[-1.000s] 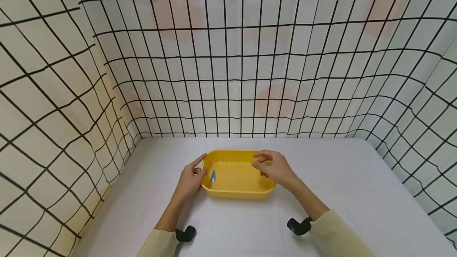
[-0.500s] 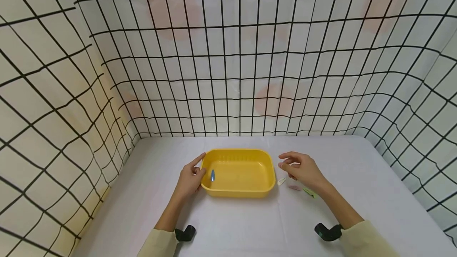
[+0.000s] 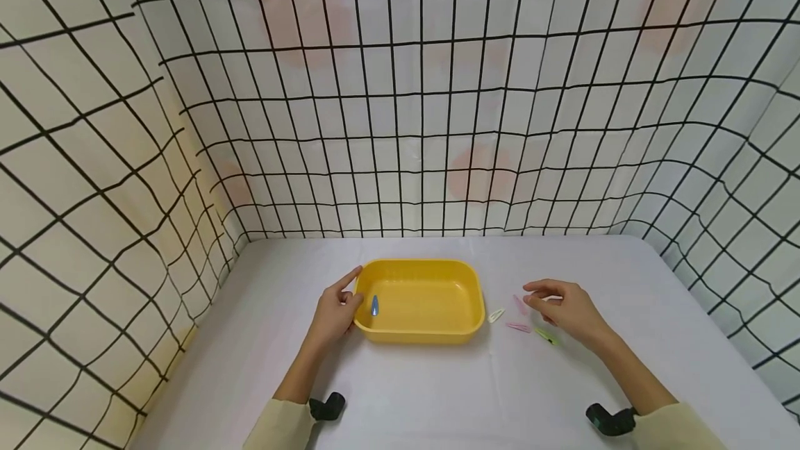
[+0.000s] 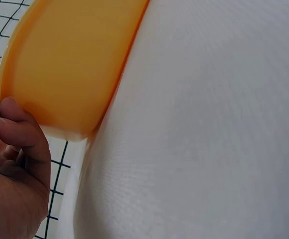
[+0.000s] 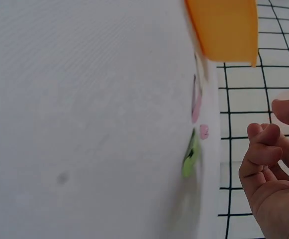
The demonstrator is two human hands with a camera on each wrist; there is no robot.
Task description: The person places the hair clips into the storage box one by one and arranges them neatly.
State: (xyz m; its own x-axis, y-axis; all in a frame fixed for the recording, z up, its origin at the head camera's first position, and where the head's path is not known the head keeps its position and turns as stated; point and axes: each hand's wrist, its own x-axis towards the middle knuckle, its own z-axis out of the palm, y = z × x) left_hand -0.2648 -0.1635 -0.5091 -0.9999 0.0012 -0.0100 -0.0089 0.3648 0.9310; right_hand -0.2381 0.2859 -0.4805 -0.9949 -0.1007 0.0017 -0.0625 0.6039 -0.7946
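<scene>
A yellow plastic tray [image 3: 420, 337] stands on the table, with a blue snap hair clip [image 3: 375, 305] lying at the left of its floor. My left hand [image 3: 333, 311] holds the tray's left side, thumb over the rim and index finger stretched along it. To the right of the tray lie a white hair clip [image 3: 496, 315], a pink hair clip [image 3: 518, 328], a second pink hair clip [image 3: 520, 304] and a green hair clip [image 3: 546, 336]. Above and right of these is my right hand [image 3: 570, 312], its fingers loosely bent, thumb apart from them, nothing between.
A white cloth covers the table [image 3: 412, 394]. Black-lined grid walls [image 3: 412, 117] rise behind it and on both sides. A small black camera [image 3: 328, 407] sits on the left wrist, and another black camera [image 3: 610, 420] on the right.
My right hand has moved right, from over the tray's right end to beyond the hair clips, uncovering the clips on the table. The left hand keeps its place at the tray's left side.
</scene>
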